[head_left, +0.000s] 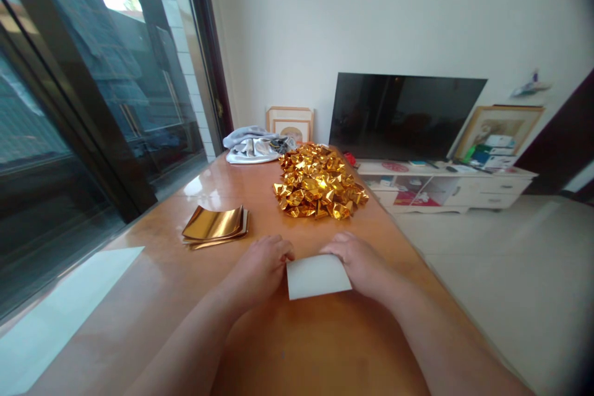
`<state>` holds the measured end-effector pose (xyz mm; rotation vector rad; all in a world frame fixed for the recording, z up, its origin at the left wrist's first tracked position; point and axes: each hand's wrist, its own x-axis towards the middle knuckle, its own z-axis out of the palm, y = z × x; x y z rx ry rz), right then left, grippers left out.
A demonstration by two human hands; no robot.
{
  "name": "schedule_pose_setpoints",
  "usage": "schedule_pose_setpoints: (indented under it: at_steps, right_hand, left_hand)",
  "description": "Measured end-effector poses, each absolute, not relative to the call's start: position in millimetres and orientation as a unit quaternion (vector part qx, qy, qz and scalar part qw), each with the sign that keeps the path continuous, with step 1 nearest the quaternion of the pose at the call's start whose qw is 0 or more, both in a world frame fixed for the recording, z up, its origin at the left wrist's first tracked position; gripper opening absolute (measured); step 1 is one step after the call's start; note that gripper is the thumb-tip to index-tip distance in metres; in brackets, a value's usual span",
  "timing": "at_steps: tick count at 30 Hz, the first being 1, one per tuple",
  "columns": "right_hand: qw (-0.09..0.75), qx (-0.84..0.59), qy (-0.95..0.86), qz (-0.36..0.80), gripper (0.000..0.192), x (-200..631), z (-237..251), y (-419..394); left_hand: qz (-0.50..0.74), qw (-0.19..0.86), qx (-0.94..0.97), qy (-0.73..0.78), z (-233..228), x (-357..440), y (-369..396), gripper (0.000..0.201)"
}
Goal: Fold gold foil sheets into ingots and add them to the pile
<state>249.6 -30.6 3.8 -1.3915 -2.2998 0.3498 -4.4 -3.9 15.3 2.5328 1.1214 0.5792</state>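
1. You sit at a shiny, smooth wooden table (153, 297) beside a big dark window (83, 105).
2. A flat white paper (317, 275) lies between your hands, its long side running left to right.
3. Your left hand (260, 266) and right hand (359, 263) pinch its two ends with curled fingers.
4. Behind it sit a stack of gold sheets (216, 226) and a crinkly gold pile (320, 182).

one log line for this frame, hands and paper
left hand: on white sheet left edge | right hand: on right edge | sheet: on table
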Motion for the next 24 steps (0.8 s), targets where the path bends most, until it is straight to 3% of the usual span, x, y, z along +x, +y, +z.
schedule_pose_setpoints:
  at_steps: [8,17,24]
  right_hand:
    - [0.22,-0.495,-0.831,0.126,0.016,249.2,7.3,-35.0]
    - [0.169,-0.467,-0.85,0.176,0.013,251.7,9.7,-41.6]
    - [0.215,-0.502,-0.826,0.139,0.012,247.4,9.4,-38.3]
  left_hand:
    - [0.191,0.124,0.903,0.365,12.3,-6.0,-2.6,0.02]
    - [0.145,0.134,0.908,0.369,14.2,-6.6,-7.6,0.024]
    - [0.159,0.128,0.913,0.352,17.5,-4.5,-8.8,0.032]
